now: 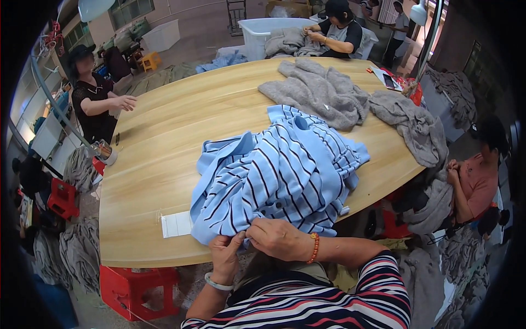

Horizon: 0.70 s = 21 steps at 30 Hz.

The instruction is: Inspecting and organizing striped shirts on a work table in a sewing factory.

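A light blue knitted garment (274, 164) with dark and white stripes lies bunched on the wooden table (148, 164) in front of me. Its near edge hangs toward me, and both hands pinch it there. My left hand (226, 255), with a pale bangle at the wrist, closes thumb and fingers on the cloth. Close beside it, my right hand (279, 239), with a beaded bracelet, is curled shut on the same edge. Whatever small item may sit between the fingertips is hidden. Dark buttons show on the garment just beyond my right hand.
A white paper strip (176, 225) lies left of the garment. Grey knitwear (318, 90) is heaped at the far side and right. Co-workers sit at the back and right; another stands at the left. A red stool (137, 290) stands below the table's left corner.
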Each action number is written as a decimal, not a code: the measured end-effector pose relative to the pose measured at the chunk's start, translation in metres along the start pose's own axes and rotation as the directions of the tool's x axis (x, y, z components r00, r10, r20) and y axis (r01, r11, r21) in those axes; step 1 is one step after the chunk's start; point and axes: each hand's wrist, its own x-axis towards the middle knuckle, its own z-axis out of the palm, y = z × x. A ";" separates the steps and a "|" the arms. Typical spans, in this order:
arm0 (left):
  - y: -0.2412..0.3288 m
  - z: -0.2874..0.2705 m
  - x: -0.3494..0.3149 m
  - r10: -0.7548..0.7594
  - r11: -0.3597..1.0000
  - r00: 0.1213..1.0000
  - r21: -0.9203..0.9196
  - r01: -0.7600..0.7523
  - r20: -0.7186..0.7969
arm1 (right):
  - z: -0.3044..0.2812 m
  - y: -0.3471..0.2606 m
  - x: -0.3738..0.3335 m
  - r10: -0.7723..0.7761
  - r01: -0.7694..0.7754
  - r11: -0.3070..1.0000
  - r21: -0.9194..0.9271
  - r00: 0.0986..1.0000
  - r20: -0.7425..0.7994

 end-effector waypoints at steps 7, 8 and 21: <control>0.007 0.002 0.004 -0.060 0.997 0.998 0.054 0.060 0.011 | -0.001 -0.003 0.000 0.047 -0.046 0.999 0.022 0.997 -0.053; 0.007 0.003 0.003 -0.066 0.996 0.998 0.060 0.067 -0.016 | -0.001 -0.003 0.000 0.071 -0.069 0.997 0.029 0.995 -0.074; 0.019 -0.001 0.001 0.073 0.693 0.973 0.690 -0.208 0.221 | 0.011 0.024 -0.006 0.023 -0.019 0.997 0.069 0.998 -0.050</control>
